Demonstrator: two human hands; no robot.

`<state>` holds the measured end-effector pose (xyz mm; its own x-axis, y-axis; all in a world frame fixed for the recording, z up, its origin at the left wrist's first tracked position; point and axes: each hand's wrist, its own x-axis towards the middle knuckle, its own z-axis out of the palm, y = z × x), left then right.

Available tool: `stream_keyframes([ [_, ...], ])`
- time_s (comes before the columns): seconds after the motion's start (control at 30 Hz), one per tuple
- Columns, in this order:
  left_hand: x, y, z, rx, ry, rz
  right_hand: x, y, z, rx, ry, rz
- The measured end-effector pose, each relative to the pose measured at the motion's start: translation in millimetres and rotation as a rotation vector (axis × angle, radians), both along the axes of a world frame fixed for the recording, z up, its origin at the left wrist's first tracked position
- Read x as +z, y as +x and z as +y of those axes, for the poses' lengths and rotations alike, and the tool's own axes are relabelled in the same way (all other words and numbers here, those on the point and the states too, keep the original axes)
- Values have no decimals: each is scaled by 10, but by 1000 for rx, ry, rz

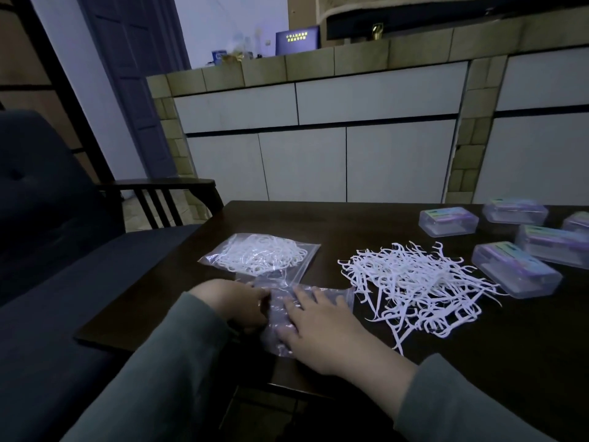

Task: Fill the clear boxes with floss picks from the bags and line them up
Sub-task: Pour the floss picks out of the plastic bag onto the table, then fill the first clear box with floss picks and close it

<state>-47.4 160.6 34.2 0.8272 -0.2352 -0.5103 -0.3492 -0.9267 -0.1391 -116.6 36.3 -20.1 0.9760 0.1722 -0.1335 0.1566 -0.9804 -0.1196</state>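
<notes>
On the dark table (478, 362) we see our right hand (322, 330) lying flat on an empty clear bag (287, 314), fingers straight and slightly spread, pressing the plastic down. Our left hand (236, 301) sits at 9 o'clock of the right, fingers curled onto the bag's edge; we cannot tell the exact grip. A full bag of floss picks (259, 253) lies at 12 o'clock of the hands. The loose pile of floss picks (414, 282) lies at 2 o'clock, clear of the fingers. Five clear boxes (516, 272) stand beyond it, lids shut.
</notes>
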Motion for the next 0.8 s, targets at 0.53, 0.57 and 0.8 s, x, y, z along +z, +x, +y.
stream_keyframes([
  [0.53, 19, 188, 213, 86, -120, -73, -48, 191, -44, 84, 138, 5],
  [0.57, 12, 205, 213, 88, -135, -81, -49, 200, -53, 76, 137, -16],
  [0.8, -88, 304, 160, 142, -129, -176, -7, 196, -125, -91, 53, -249],
])
